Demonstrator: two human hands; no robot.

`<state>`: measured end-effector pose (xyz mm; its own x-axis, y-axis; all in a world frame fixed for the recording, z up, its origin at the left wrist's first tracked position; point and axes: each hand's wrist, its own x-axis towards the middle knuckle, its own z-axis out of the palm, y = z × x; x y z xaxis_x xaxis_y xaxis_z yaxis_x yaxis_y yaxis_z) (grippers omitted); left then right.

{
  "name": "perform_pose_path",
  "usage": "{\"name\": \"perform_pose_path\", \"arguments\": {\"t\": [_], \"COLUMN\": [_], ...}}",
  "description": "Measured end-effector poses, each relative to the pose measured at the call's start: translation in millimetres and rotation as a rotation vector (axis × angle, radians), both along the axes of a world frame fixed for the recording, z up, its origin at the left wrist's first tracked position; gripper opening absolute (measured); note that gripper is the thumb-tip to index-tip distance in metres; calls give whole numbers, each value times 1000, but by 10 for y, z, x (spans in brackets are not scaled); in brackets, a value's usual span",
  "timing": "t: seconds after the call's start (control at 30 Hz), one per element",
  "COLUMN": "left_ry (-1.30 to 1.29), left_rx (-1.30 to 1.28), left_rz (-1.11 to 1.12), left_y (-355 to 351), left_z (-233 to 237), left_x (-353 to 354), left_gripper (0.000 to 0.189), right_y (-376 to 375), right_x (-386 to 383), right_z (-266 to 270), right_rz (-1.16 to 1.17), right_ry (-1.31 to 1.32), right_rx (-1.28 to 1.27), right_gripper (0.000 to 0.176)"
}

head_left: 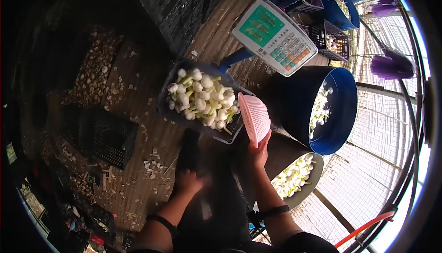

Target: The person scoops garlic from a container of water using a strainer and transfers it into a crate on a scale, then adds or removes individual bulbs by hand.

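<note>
My right hand (260, 152) grips the rim of a pink plastic colander (256, 117), held tilted on its side. Just left of the colander, a dark plastic crate (198, 126) holds a heap of garlic bulbs (202, 94) with short green stems. The colander overlaps the crate's right end in view; its inside faces away, so I cannot see whether anything is in it. Lower down, my left hand (189, 182) rests on my dark-clothed leg with nothing visible in it, its fingers partly blurred.
A scale display (276, 36) rises behind the crate. To the right stand a blue barrel (352, 110) and a grey bucket (317, 174), both with garlic inside. An empty-looking black crate (103, 135) lies left on the plank floor, among garlic skins. Purple bundles (391, 64) hang far right.
</note>
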<state>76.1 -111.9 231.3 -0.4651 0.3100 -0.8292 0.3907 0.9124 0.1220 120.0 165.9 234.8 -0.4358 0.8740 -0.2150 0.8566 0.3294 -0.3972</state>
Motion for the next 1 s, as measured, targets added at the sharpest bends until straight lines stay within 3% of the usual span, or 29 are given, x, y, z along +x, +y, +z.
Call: {"name": "perform_pose_path", "arguments": {"t": [0.1, 0.17, 0.2, 0.23, 0.27, 0.3, 0.37, 0.43, 0.47, 0.5, 0.57, 0.63, 0.7, 0.9, 1.0], "left_ry": [13, 27, 32, 19, -3, -30, -49, -43, -59, -59, -46, -34, 15, 53, 62], "left_rx": [-16, -30, -35, -36, -33, -28, -111, -68, -76, -66, -67, -70, 4, -28, -55], "left_rz": [-14, -36, -56, -86, -131, -194, -208, -187, -212, -223, -240, -252, -309, -417, -459], "left_y": [-5, 68, 88, 109, 153, 236, 313, 294, 364, 341, 322, 401, 410, 598, 646], "left_z": [-73, -12, -8, -8, -4, 4, 49, -49, -6, -69, -149, -146, -175, -158, -184], "left_x": [50, 38, 26, 27, 38, 16, 43, 124, 124, 158, 240, 312, 387, 601, 689], "left_gripper": [39, 38, 38, 38, 38, 38, 39, 38, 38, 38, 38, 36, 35, 32, 32], "right_y": [127, 259, 322, 413, 473, 484, 465, 354, 226, 153, 138, -42, -252, 172, 349], "right_x": [344, 658, 853, 1240, 1671, 1991, 2588, 3134, 3713, 3843, 3894, 4347, 4699, 4722, 4801], "right_z": [302, 488, 552, 546, 442, 517, 789, 855, 618, 691, 810, 333, -202, -963, -1497], "right_rz": [-4, -52, -147, -335, -203, -378, -739, -922, -792, -829, -1053, -1030, -740, -848, -905], "right_ry": [186, 246, 282, 238, 268, 289, 117, 58, -104, -118, -282, -320, -495, -449, -237], "right_rx": [-140, -101, -60, -298, 0, -53, -180, -46, 121, 123, -295, -359, -134, -390, -397], "right_gripper": [84, 92, 84, 65, 48, 43, 54, 72, 87, 87, 91, 92, 87, 85, 74]}}
